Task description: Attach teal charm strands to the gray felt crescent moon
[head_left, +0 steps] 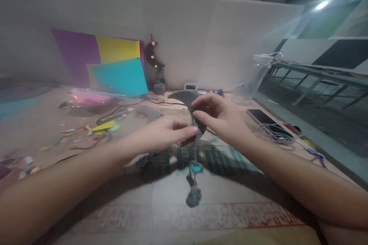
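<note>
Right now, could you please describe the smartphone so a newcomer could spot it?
Look at the table's right edge, beyond the right hand. Nearer than the clear plastic cup lies the smartphone. It alone is a flat, dark, glossy slab, with pale cable tangled at its near end.

Nothing can be read; the teal print on the paper [222,159] toward six o'clock is blurred, the red border likewise

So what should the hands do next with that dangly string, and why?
Probably tug it snug: the left hand pinches where the beaded string meets the grey crescent, the right hand steadies the crescent, and the string hangs free.
</note>
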{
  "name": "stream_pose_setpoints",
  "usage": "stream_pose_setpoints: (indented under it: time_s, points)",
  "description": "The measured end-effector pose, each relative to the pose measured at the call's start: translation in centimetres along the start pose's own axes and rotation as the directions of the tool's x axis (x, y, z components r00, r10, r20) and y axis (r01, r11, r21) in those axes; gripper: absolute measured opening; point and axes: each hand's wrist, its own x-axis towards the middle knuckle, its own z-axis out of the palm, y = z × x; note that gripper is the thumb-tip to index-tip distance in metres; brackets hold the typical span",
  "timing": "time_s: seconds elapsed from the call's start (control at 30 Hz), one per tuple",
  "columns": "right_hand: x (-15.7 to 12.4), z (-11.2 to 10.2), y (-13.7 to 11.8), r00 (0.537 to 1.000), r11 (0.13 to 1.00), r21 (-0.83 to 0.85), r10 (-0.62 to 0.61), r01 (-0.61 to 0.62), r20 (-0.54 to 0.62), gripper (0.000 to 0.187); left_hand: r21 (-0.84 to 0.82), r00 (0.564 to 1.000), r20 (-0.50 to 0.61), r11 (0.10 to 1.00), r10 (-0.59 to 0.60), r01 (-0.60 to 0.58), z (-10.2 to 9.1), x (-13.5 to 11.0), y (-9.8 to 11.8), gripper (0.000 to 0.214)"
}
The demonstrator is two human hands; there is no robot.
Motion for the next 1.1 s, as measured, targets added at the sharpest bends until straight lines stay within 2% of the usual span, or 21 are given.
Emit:
stream_pose_setpoints:
  time_s: [0.07,0.13,0.23,0.37,0.5,0.7,0.8,0.9,0.93,1.1]
  points:
    - [0.6,0.3,3.3,0.999,0.998,-0.069,0.009,-0.006,0.038,0.013,0.082,0.999,-0.032,0.996,-0.041,0.044,0.0,1.1,-2.6,0.044]
    - [0.9,0.7,6.2,0.997,0.991,-0.13,0.048,-0.041,0.052,0.012,0.211,0.993,-0.118,0.977,-0.004,0.029,-0.1,1.7,-4.4,0.03]
    - [1.2,1.1,8.4,0.993,0.983,-0.163,0.097,-0.085,0.066,0.011,0.341,0.973,-0.219,0.94,0.067,0.012,-0.2,1.7,-4.9,0.019]
    - [1.7,1.0,9.0,0.988,0.973,-0.202,0.131,-0.113,0.078,0.011,0.532,0.971,-0.201,0.847,0.129,-0.003,-0.4,1.3,-4.0,0.016]
    - [2.5,0.8,9.5,0.989,0.954,-0.286,0.118,-0.087,0.094,0.009,0.665,0.973,-0.182,0.747,0.143,0.014,-0.2,1.8,-4.3,0.02]
    - [2.4,0.6,10.5,0.987,0.911,-0.412,0.048,0.019,0.152,0.019,0.769,0.956,-0.058,0.624,0.286,-0.14,-0.1,2.4,-5.9,0.029]
    - [2.4,0.3,10.7,0.985,0.87,-0.491,0.042,0.046,0.168,0.025,0.786,0.958,-0.077,0.608,0.275,-0.112,-0.6,2.6,-6.7,0.028]
    - [2.6,0.2,10.9,0.982,0.821,-0.569,0.063,0.05,0.177,0.013,0.785,0.959,-0.087,0.611,0.271,-0.101,-1.2,3.4,-7.2,0.025]
    - [2.7,0.2,10.9,0.98,0.811,-0.582,0.07,0.054,0.188,0.008,0.777,0.957,-0.078,0.619,0.278,-0.116,-1.4,3.8,-7.3,0.023]
    - [3.1,-0.2,10.0,0.963,0.797,-0.6,0.105,0.068,0.249,0.012,0.647,0.928,-0.038,0.717,0.371,-0.26,-1.7,6.0,-7.6,0.021]
